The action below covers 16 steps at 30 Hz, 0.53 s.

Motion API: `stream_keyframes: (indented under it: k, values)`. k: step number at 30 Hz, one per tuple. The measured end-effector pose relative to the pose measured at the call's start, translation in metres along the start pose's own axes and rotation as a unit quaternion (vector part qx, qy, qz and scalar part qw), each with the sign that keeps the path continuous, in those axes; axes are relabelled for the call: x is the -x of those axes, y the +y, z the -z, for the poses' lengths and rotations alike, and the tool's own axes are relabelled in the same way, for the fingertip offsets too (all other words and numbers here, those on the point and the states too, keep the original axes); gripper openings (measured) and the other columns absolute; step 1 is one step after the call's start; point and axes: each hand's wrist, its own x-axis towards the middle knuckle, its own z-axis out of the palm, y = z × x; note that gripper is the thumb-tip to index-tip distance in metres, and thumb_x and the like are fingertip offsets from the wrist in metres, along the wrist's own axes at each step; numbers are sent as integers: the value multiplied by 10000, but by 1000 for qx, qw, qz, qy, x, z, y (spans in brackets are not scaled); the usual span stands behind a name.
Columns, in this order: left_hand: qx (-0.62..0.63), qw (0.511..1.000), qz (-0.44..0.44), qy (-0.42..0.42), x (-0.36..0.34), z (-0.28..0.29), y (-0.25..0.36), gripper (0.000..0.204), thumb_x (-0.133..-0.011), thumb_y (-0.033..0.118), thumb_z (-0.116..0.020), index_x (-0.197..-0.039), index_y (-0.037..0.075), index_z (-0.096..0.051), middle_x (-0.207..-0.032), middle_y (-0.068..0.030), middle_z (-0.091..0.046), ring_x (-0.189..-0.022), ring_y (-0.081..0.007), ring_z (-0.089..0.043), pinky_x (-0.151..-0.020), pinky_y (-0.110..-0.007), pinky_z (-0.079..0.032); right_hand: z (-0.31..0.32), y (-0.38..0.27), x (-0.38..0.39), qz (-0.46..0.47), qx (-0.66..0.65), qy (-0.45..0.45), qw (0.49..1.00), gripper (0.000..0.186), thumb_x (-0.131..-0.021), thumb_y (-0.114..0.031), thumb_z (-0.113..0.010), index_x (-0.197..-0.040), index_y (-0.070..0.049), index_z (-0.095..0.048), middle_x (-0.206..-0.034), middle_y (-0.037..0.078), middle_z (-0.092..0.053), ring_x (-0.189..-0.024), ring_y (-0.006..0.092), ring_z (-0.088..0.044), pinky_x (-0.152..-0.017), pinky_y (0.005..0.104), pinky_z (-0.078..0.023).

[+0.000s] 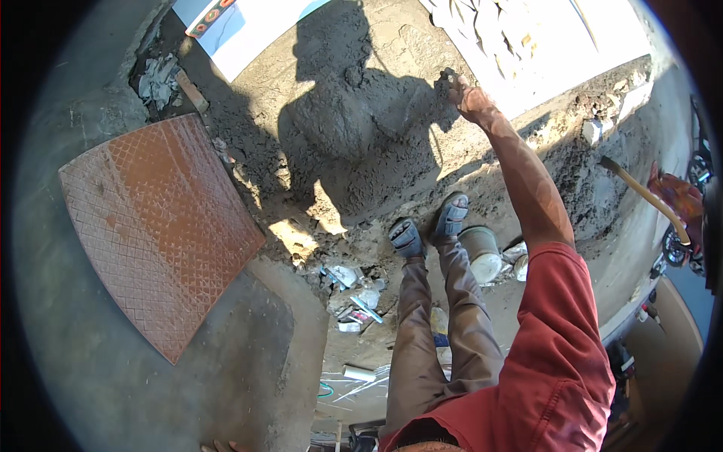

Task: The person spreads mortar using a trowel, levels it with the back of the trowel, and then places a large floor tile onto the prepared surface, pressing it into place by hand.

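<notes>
My right hand (473, 104) reaches far forward over the wet mud. Its fingers are closed round a dark lump of mud (450, 81). Beneath and left of it spreads a heap of grey-brown mud (343, 113), partly covered by my shadow. At the lower left edge only the fingertips of my left hand (220, 447) show, apart from each other, with no object seen in them. The rest of that hand is cut off.
A brown diamond-patterned sheet (162, 226) lies at left. A white sheet (542, 53) is at far right, another white panel (248, 34) at far left. A bucket (480, 252) stands beside my sandalled feet. A wooden-handled tool (648, 197) and a motorcycle (678, 245) are at right.
</notes>
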Motion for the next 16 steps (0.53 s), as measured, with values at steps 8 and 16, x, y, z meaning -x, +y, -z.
stream_keyframes:
  k: [8, 16]
  values:
    - [-64, 998, -21, -13, -4, 3, -13, 363, -958, 458, -434, -1177, 230, -611, -1452, -35, -412, -1359, -327, -325, -1014, -616, -302, -18, -98, 137, -239, -227, -53, 943, 507, -959, -376, -347, -1265, 28, -369, -834, 275, -627, -751, 364, -660, -669, 452, -519]
    - [21, 1000, -12, -15, 0, -11, -17, 381, -934, 444, -503, -1233, 216, -567, -1446, -77, -413, -1349, -384, -317, -1005, -634, -307, 36, -125, 43, 29, -59, -121, 991, 561, -943, -412, -455, -1409, -129, -323, -1151, 262, -592, -993, 452, -603, -861, 511, -460]
